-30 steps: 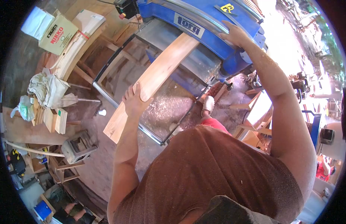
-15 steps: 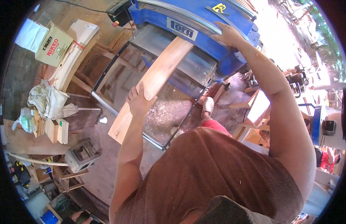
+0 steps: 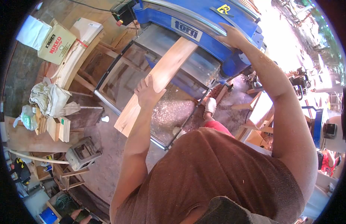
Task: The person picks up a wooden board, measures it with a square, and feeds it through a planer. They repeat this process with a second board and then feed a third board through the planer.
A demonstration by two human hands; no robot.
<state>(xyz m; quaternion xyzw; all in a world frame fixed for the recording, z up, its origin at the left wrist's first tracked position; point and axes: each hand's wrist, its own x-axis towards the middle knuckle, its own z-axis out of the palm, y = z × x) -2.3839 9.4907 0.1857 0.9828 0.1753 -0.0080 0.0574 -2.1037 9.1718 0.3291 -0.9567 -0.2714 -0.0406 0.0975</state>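
Observation:
A long pale wooden board (image 3: 165, 67) slants across the view, its far end under the front edge of a blue machine (image 3: 206, 41) labelled "torq". My left hand (image 3: 147, 92) lies on the board's near part, fingers spread over its top face. Its thumb points toward the right edge. At the machine's front right, my right hand (image 3: 232, 36) rests on the blue housing with its fingers apart, holding nothing. The board passes over a metal roller (image 3: 109, 105) near its lower end. The board's far end is hidden inside the machine.
Stacked boards (image 3: 83, 33) and a NIKKO box (image 3: 57, 44) lie at the left, above a bundled cloth (image 3: 50, 99). A grey metal block (image 3: 82, 154) is at the lower left. Sawdust covers the floor (image 3: 173, 112). Another person in red (image 3: 329, 164) is at the far right.
The board has slid a little farther into the machine, and my left hand has moved up and right with it. My right hand stays on the housing. The whole view has shifted slightly.

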